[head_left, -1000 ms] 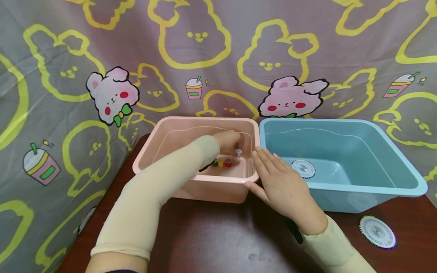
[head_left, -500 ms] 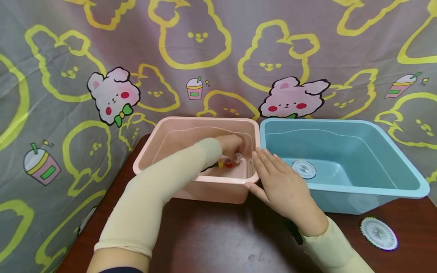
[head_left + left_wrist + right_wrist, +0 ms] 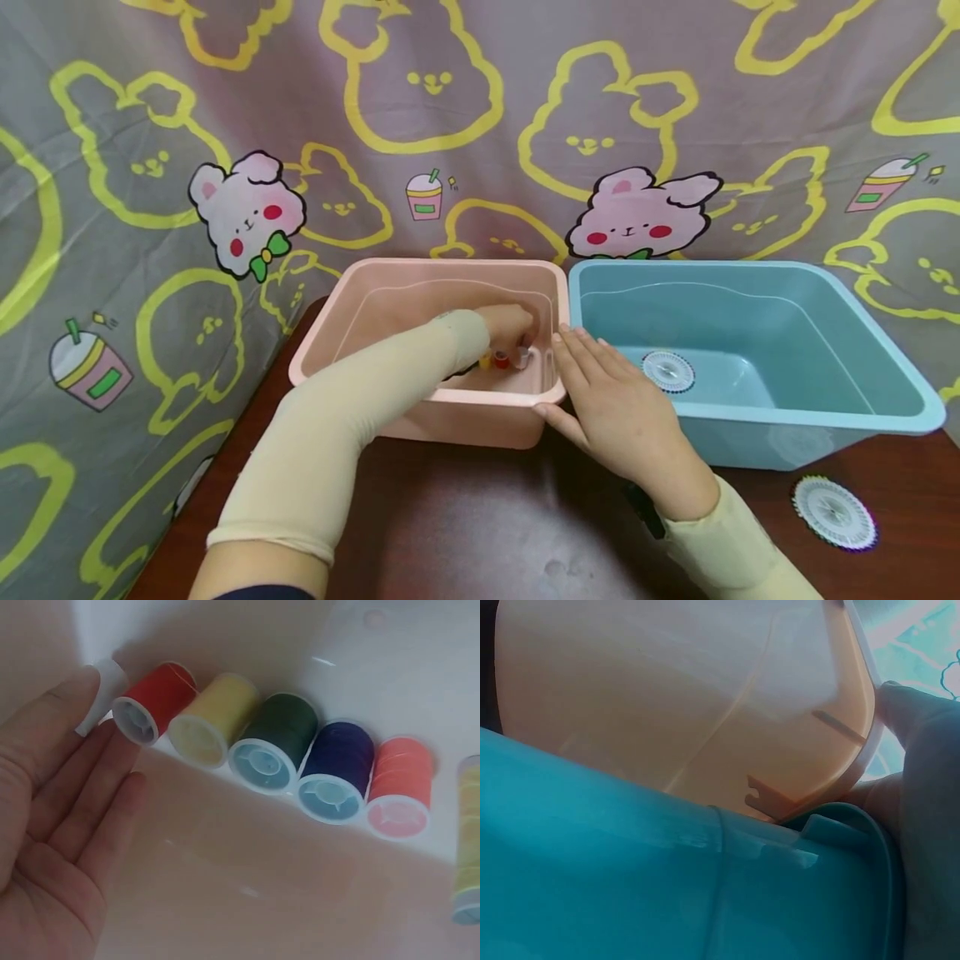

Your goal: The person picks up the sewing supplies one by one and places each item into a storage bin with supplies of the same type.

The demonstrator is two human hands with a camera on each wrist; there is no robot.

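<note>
Inside the pink basin (image 3: 465, 398), my left hand (image 3: 510, 323) reaches down near the right wall. Its thumb and fingers pinch a white thread spool (image 3: 106, 688), partly hidden by the thumb. This spool is beside a red thread spool (image 3: 154, 701). The row continues with yellow (image 3: 214, 720), dark green (image 3: 276, 739), navy (image 3: 337, 761) and coral (image 3: 401, 784) spools, lying side by side on the basin floor. My right hand (image 3: 618, 404) rests on the basin's front right corner, fingers straight along the rim and thumb at the front.
A pale yellow spool (image 3: 468, 840) lies apart from the row. The blue basin (image 3: 810, 417) stands right of the pink one, with a pin wheel (image 3: 667, 372) in it. Another pin wheel (image 3: 834, 512) lies on the dark table (image 3: 480, 525). A patterned curtain (image 3: 480, 167) hangs behind.
My left hand has moved down in the pink basin, bringing the white spool lower, near the red one. The right hand stays at the rim.
</note>
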